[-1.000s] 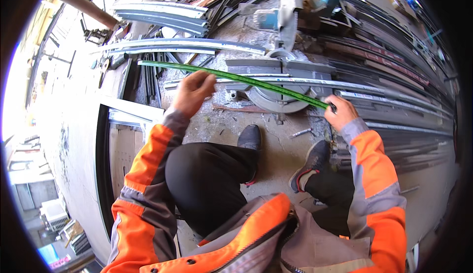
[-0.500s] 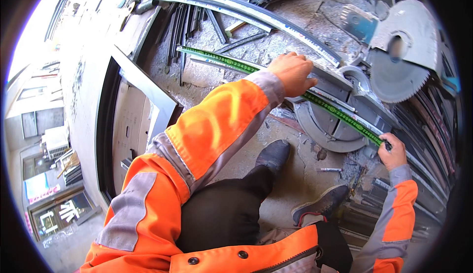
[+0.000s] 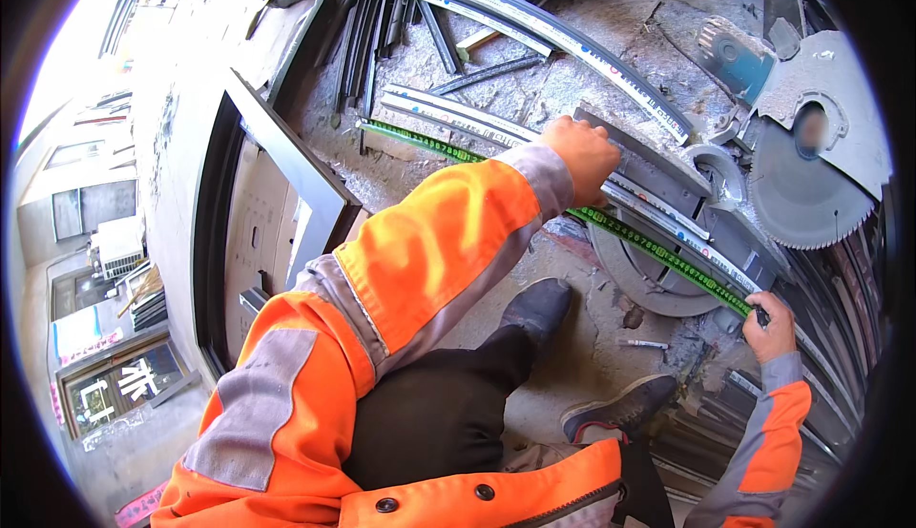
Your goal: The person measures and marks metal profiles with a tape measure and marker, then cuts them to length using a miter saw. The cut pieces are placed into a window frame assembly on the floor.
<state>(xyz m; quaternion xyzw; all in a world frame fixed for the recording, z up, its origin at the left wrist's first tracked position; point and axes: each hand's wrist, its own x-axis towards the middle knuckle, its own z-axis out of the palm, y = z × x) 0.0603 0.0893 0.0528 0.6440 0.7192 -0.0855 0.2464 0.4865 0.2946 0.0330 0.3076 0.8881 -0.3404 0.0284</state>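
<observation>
A green tape measure blade [image 3: 658, 253] runs out beside a long pale metal profile [image 3: 458, 116], along its near side. My left hand [image 3: 580, 158] is closed over the profile, its fingers wrapped down behind it; the tape passes beneath that hand and wrist. At the tape's right end my right hand [image 3: 771, 326] is closed in a pinch around a small dark piece of the tape measure, mostly hidden by the fingers. The profile lies across the grey round base [image 3: 649, 275] of a mitre saw. Its toothed blade [image 3: 811, 204] stands off to the right, beyond both hands.
Long curved-looking profiles [image 3: 572, 41] stretch across the far side. Dark offcuts [image 3: 444, 37] lie on the dusty floor. A dark frame [image 3: 286, 161] stands left of my arm. Stacked profiles [image 3: 849, 289] fill the right side. A marker-like stick [image 3: 644, 344] lies near my shoes.
The green tape has shifted toward me, off the top of the profile to its near side. Both hands keep their hold. The view has shifted slightly, moving the saw rightward and down.
</observation>
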